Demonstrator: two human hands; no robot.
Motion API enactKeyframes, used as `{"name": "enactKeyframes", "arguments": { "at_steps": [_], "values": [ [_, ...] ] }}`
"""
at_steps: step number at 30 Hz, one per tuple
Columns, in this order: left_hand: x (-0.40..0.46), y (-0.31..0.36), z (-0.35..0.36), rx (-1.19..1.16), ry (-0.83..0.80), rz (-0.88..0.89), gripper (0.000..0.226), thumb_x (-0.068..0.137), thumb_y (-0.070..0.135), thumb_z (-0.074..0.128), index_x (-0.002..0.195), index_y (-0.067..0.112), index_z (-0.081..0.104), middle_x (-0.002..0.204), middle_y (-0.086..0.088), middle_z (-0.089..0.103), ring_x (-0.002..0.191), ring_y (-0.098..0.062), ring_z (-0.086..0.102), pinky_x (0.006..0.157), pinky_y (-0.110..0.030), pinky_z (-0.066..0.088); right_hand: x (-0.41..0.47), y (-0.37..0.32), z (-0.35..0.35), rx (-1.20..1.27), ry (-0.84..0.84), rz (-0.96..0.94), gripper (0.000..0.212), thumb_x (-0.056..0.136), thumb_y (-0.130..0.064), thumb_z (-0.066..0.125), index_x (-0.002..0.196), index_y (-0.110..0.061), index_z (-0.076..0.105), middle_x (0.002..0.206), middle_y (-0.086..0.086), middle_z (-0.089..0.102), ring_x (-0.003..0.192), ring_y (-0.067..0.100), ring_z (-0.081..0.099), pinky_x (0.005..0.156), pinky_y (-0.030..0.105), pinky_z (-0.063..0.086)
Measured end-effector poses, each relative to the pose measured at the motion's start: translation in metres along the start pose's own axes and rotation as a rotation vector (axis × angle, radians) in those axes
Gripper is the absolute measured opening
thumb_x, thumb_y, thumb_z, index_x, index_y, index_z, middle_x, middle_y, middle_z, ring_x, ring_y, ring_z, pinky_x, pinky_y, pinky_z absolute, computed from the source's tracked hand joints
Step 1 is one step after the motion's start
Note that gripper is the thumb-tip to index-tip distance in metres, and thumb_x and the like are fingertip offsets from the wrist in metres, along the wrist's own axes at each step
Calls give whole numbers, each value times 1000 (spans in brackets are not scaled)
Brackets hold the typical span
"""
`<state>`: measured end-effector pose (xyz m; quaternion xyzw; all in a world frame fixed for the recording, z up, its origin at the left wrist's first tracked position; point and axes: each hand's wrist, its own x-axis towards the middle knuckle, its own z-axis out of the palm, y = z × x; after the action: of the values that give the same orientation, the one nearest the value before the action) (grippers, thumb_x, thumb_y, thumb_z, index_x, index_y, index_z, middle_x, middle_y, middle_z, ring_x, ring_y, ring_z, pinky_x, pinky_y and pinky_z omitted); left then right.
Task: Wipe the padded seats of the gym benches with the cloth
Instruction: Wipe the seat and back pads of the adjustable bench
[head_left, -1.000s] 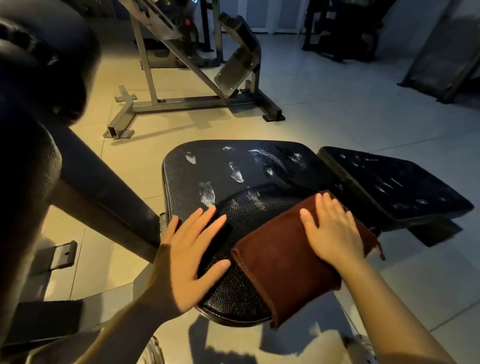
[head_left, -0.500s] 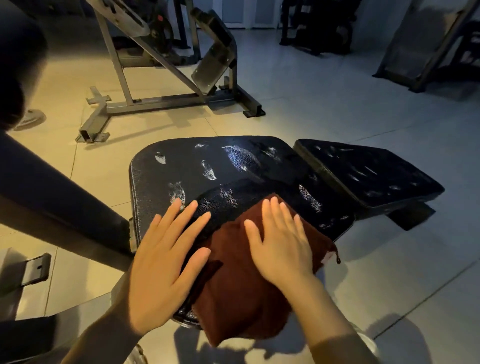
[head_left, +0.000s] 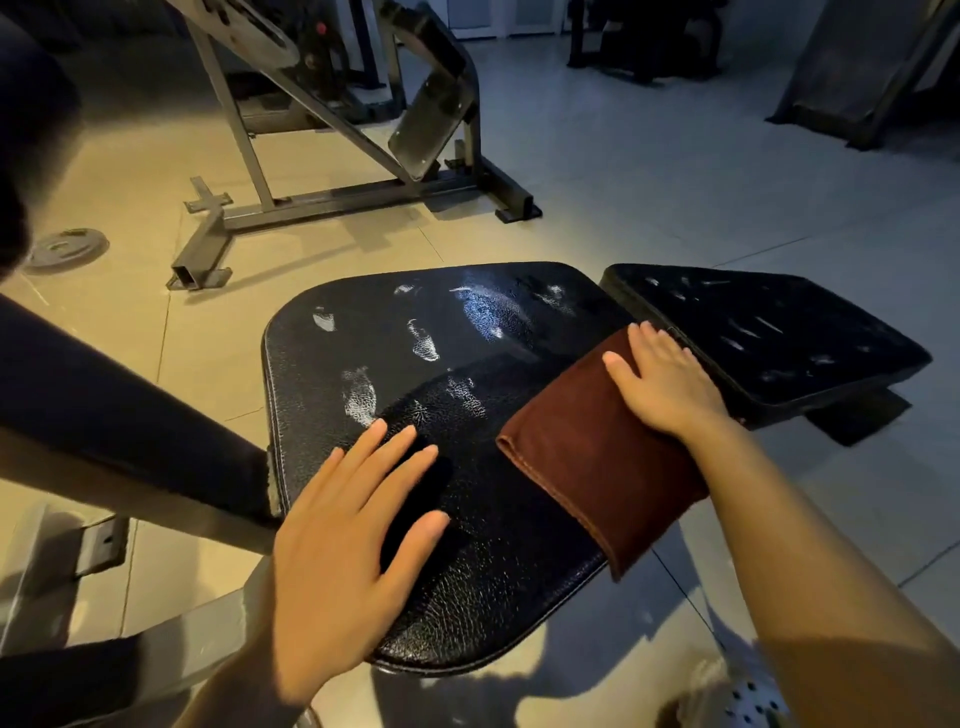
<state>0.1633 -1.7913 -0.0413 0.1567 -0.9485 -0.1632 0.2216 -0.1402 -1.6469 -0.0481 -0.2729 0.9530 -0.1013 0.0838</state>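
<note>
A black padded seat (head_left: 426, 364) with worn, shiny patches fills the middle of the view. Beside it on the right lies a second, narrower black pad (head_left: 769, 338). A folded brown cloth (head_left: 587, 457) lies across the seat's right edge and hangs over its near side. My right hand (head_left: 665, 384) presses flat on the cloth's far end, fingers straight, near the gap between the two pads. My left hand (head_left: 353, 535) rests flat on the seat's near left part, fingers spread.
A dark padded beam (head_left: 119, 415) slants in from the left to the seat. A grey steel machine frame (head_left: 332, 197) stands on the tiled floor behind. A weight plate (head_left: 67, 249) lies on the floor at left. Dark equipment lines the back wall.
My right hand has slid the cloth from the seat's near middle out to its right edge. My left hand has stayed flat on the seat.
</note>
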Motion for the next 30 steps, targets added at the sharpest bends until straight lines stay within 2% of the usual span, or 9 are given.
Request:
{"name": "enactKeyframes", "arguments": {
  "at_steps": [5,8,14,19,26,28,30],
  "values": [
    [-2,2,0,-43,38,-33,52,97,56,33,132,29,59,144,15,47,142,-7,30,112,-43,28,-60,-26,7,17,11,-72,62,104,-40,26,157,-17,3,165,1,-1,151,15,-2,121,33,-4],
    [-2,3,0,-32,30,-34,52,97,56,31,133,29,58,145,14,47,143,-6,30,112,-41,28,-98,-41,17,-10,43,-121,64,101,-44,21,157,-19,2,164,-2,-2,150,12,-4,120,32,-7],
    [-4,3,-1,-63,63,-45,51,98,54,31,132,27,59,142,14,50,141,-7,33,111,-40,28,-44,-21,10,1,16,-71,69,100,-58,20,157,-23,3,164,-4,-3,150,12,-3,120,34,-4],
    [-2,1,-3,-155,131,-50,42,94,43,40,125,26,63,138,13,53,139,-10,37,113,-52,28,-3,-7,8,-44,24,-5,67,101,-57,17,157,-22,4,164,-3,0,151,14,-1,122,37,-2],
    [-3,-1,-1,-127,105,-22,45,96,46,37,128,24,61,140,13,51,140,-10,35,112,-54,28,-62,-47,13,-9,36,-2,63,103,-44,21,157,-14,4,165,4,0,151,18,-1,122,38,-3],
    [-3,-1,-1,-103,84,-8,47,98,47,34,130,24,60,142,13,50,141,-9,33,113,-51,28,-94,-67,20,25,47,-11,64,102,-43,16,157,-14,2,165,4,-1,151,18,-3,121,38,-5],
    [-4,-2,-1,-74,51,21,47,98,46,32,133,26,57,145,13,46,143,-9,30,115,-48,24,-124,-80,26,41,49,-37,77,89,-51,-1,156,-15,-1,165,3,-4,151,17,-6,120,37,-7]
  ]
}}
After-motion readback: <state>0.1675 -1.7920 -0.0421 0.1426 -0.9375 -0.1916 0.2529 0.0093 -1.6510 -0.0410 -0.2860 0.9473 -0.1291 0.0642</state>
